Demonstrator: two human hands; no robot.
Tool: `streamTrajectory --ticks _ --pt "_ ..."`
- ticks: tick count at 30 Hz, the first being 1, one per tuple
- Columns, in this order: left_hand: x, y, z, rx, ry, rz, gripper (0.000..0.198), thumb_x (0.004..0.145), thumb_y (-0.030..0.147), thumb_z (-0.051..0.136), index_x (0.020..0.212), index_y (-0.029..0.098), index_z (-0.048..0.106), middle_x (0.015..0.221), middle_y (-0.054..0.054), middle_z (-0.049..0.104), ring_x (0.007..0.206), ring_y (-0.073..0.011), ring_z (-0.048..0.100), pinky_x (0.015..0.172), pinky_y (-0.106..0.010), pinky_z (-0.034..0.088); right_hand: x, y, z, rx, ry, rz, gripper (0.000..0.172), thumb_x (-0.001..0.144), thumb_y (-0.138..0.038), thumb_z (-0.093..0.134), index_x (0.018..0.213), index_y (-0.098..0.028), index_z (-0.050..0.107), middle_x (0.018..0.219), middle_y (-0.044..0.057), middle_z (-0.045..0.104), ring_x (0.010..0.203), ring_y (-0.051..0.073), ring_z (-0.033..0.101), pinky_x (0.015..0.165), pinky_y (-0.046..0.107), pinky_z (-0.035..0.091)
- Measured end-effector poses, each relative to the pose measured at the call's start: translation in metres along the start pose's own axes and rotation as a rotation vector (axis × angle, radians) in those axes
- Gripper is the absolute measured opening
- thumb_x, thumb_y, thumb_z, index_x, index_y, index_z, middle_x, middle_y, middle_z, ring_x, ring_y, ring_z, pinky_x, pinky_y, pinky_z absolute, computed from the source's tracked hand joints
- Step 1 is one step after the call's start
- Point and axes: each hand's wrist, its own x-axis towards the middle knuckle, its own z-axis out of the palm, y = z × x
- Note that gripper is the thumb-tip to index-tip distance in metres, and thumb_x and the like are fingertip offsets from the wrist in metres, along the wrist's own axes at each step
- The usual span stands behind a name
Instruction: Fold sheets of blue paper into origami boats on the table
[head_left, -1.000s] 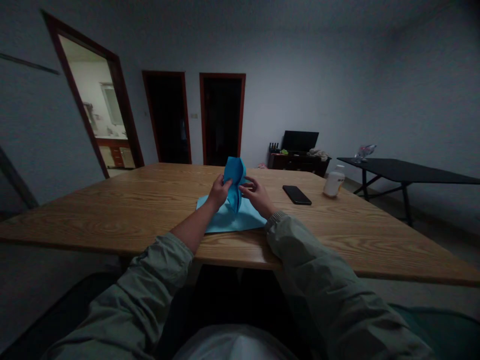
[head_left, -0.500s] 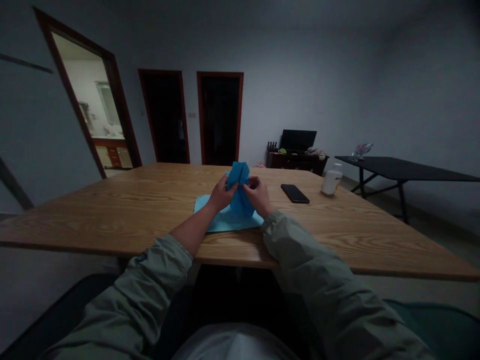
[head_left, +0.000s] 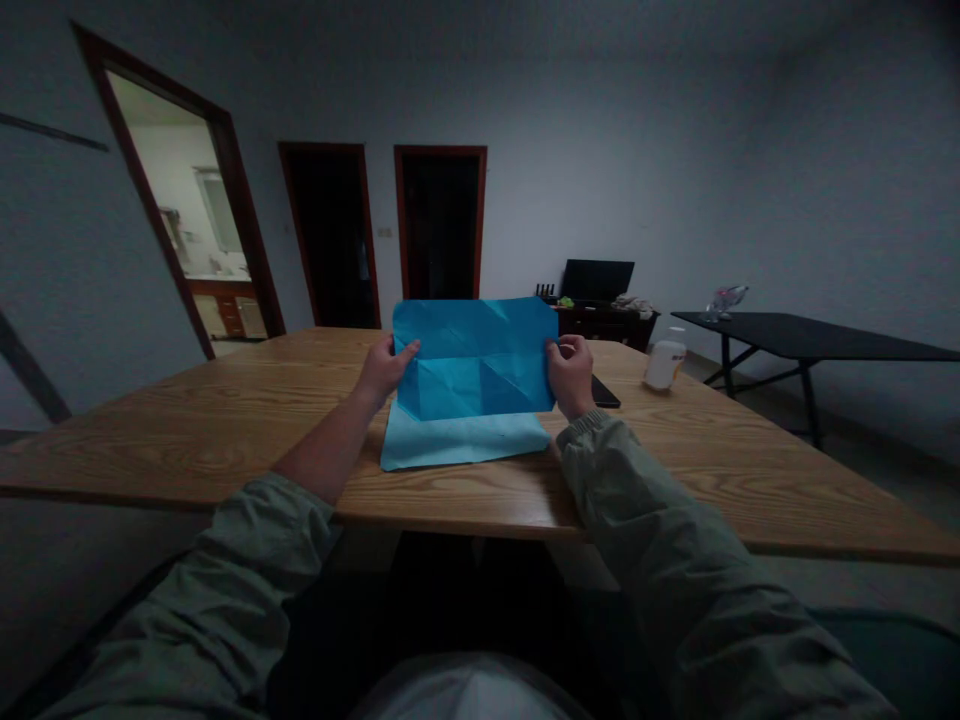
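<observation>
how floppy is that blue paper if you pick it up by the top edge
Probably light and floppy: the blue paper sheet appears to bend where its paler lower part lies on the wooden table. Its many creases suggest it folds easily. It seems upright only where the left hand and right hand grip it.

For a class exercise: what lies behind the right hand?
Behind the right hand, a black smartphone lies on the wooden table; the hand hides the rest.
</observation>
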Motion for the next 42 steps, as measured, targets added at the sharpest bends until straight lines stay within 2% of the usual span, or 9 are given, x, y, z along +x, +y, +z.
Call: streamTrajectory --ticks 5,10,14,16,18,23,28,38,42 --pt "-0.004 -0.017 -0.023 0.172 -0.201 -0.229 0.035 0.069 0.048 0.072 0.083 0.016 0.068 0.070 -0.006 0.067 0.055 -0.0176 0.057 0.050 -0.028 0.045 -0.001 0.023 -0.009 -0.224 -0.253 0.099 0.025 0.081 -0.041 0.061 0.086 -0.017 0.060 0.076 0.006 0.066 0.068 0.018 0.060 0.062 0.028 0.042" --pt "-0.012 -0.050 -0.032 0.556 -0.447 -0.314 0.026 0.057 0.042 0.078 0.061 0.021 0.064 0.052 -0.003 0.060 0.053 -0.0211 0.058 0.051 -0.029 0.043 -0.026 0.046 -0.005 -0.633 -0.534 0.012 0.025 0.085 -0.034 0.059 0.103 -0.017 0.061 0.088 0.009 0.070 0.078 0.020 0.063 0.071 0.029 0.044" --pt "-0.007 -0.045 -0.034 0.997 -0.278 -0.106 0.033 0.059 0.049 0.075 0.069 0.021 0.062 0.075 -0.011 0.067 0.077 -0.0310 0.064 0.068 -0.038 0.047 -0.027 0.039 0.002 -0.778 -0.628 -0.111 0.030 0.085 -0.037 0.059 0.104 -0.015 0.064 0.108 0.015 0.066 0.091 0.025 0.063 0.080 0.033 0.045" --pt "-0.005 -0.032 -0.020 1.075 -0.134 0.055 0.034 0.069 0.049 0.067 0.085 0.019 0.063 0.096 -0.017 0.067 0.095 -0.0350 0.062 0.080 -0.043 0.046 -0.021 0.022 0.016 -0.734 -0.582 -0.200 0.029 0.088 -0.035 0.054 0.106 -0.015 0.065 0.114 0.017 0.064 0.097 0.027 0.062 0.085 0.035 0.044" --pt "-0.005 -0.022 0.006 1.039 -0.107 0.131 0.032 0.080 0.042 0.055 0.100 0.017 0.063 0.110 -0.019 0.064 0.107 -0.0350 0.058 0.089 -0.045 0.043 -0.019 0.003 0.041 -0.657 -0.576 -0.271 0.028 0.090 -0.029 0.048 0.107 -0.016 0.066 0.110 0.016 0.066 0.103 0.028 0.061 0.089 0.037 0.043" --pt "-0.020 -0.046 0.076 1.013 -0.445 0.004 0.051 0.090 0.040 0.039 0.134 0.017 0.050 0.144 -0.017 0.045 0.134 -0.0333 0.039 0.107 -0.048 0.030 -0.053 -0.006 0.101 -0.658 -0.809 -0.248 0.035 0.094 -0.031 0.041 0.120 -0.017 0.061 0.120 0.015 0.064 0.114 0.027 0.057 0.100 0.039 0.038" --pt "-0.025 -0.084 0.066 1.123 -0.610 -0.096 0.068 0.092 0.055 0.024 0.148 0.017 0.034 0.156 -0.014 0.026 0.145 -0.0303 0.021 0.114 -0.047 0.018 -0.071 0.034 0.092 -0.886 -0.987 -0.010 0.067 0.090 -0.062 0.036 0.144 -0.024 0.040 0.154 0.012 0.033 0.140 0.034 0.027 0.111 0.055 0.017" --pt "-0.020 -0.091 0.028 1.135 -0.484 -0.225 0.087 0.079 0.077 0.029 0.148 0.026 0.034 0.158 -0.011 0.023 0.144 -0.0374 0.018 0.114 -0.053 0.013 -0.065 0.038 0.073 -1.013 -0.890 0.130 0.085 0.086 -0.071 0.030 0.151 -0.017 0.026 0.158 0.015 0.021 0.144 0.033 0.017 0.113 0.057 0.006" --pt "-0.003 -0.086 0.033 0.995 -0.414 -0.173 0.078 0.074 0.070 0.053 0.137 0.025 0.050 0.153 -0.015 0.032 0.142 -0.0426 0.020 0.111 -0.061 0.013 -0.059 0.044 0.061 -1.086 -0.814 0.138 0.088 0.085 -0.073 0.029 0.151 -0.014 0.028 0.156 0.017 0.025 0.143 0.038 0.017 0.111 0.062 0.000"
